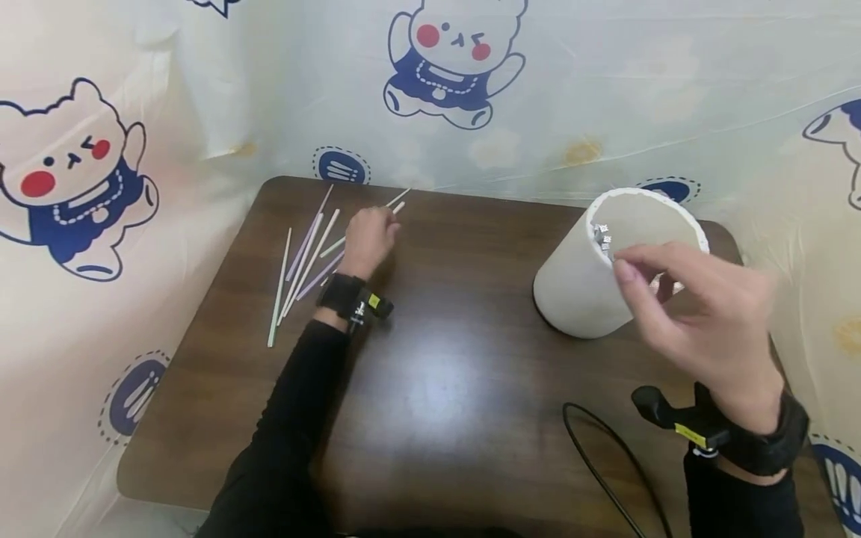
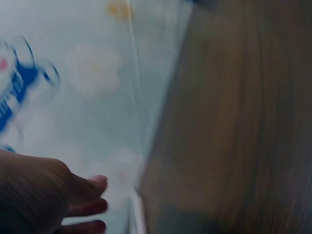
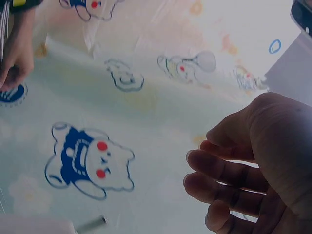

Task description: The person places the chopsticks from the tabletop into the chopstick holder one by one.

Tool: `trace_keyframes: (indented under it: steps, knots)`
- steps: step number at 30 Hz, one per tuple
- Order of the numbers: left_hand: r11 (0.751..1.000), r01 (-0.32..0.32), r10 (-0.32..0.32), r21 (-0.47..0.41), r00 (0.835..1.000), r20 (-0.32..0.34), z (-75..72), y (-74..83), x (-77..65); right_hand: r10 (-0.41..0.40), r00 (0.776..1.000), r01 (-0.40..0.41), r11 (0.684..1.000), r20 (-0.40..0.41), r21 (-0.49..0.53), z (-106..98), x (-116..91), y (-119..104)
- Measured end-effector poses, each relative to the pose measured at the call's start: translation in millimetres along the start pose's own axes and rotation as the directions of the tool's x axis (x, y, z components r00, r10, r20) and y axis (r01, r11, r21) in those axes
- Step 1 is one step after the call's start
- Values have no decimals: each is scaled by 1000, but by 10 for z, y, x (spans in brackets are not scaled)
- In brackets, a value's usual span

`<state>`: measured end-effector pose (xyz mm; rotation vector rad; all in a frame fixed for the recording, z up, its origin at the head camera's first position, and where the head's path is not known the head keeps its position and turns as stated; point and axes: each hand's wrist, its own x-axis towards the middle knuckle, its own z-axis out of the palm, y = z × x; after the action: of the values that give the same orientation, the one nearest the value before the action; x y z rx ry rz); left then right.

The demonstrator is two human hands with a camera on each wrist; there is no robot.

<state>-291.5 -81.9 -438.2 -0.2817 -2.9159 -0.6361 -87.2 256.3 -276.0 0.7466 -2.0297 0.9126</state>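
Thin straw-like sticks (image 1: 308, 265), white, pale green and pale purple, lie fanned out on the left of the table. My left hand (image 1: 368, 243) reaches over the upper part of them, partly covering some. In the left wrist view its fingers (image 2: 87, 208) are loosely bent beside blurred stick ends (image 2: 138, 214); no grip is visible. My right hand (image 1: 706, 314) hovers at the near rim of a white cylindrical bin (image 1: 585, 276), thumb and forefinger close together. The right wrist view shows its fingers (image 3: 207, 163) loosely bent, holding nothing visible. Small silvery pieces (image 1: 602, 237) show inside the bin's rim.
The brown wooden table (image 1: 437, 359) has a patterned curtain (image 1: 572, 82) along its back and sides. A black cable (image 1: 608, 456) loops at the front right. Each wrist wears a black strap (image 1: 341, 295) with a small camera.
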Motion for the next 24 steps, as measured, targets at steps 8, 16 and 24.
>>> trace_keyframes:
  steps: [8, 16, 24]
  knots:
    - [982, -25, 11, 188, 997, 76, 452, -142, 387, -126, 988, 126, 992, 86, 0, 179, -122, -148]
    - [996, 37, -42, 81, 997, 65, 504, -122, 345, -140, 983, 139, 990, 116, 16, 159, -184, -183]
    - [998, -19, 14, 55, 995, 94, 237, 75, 380, -141, 981, 146, 989, 135, -32, 129, -96, -105]
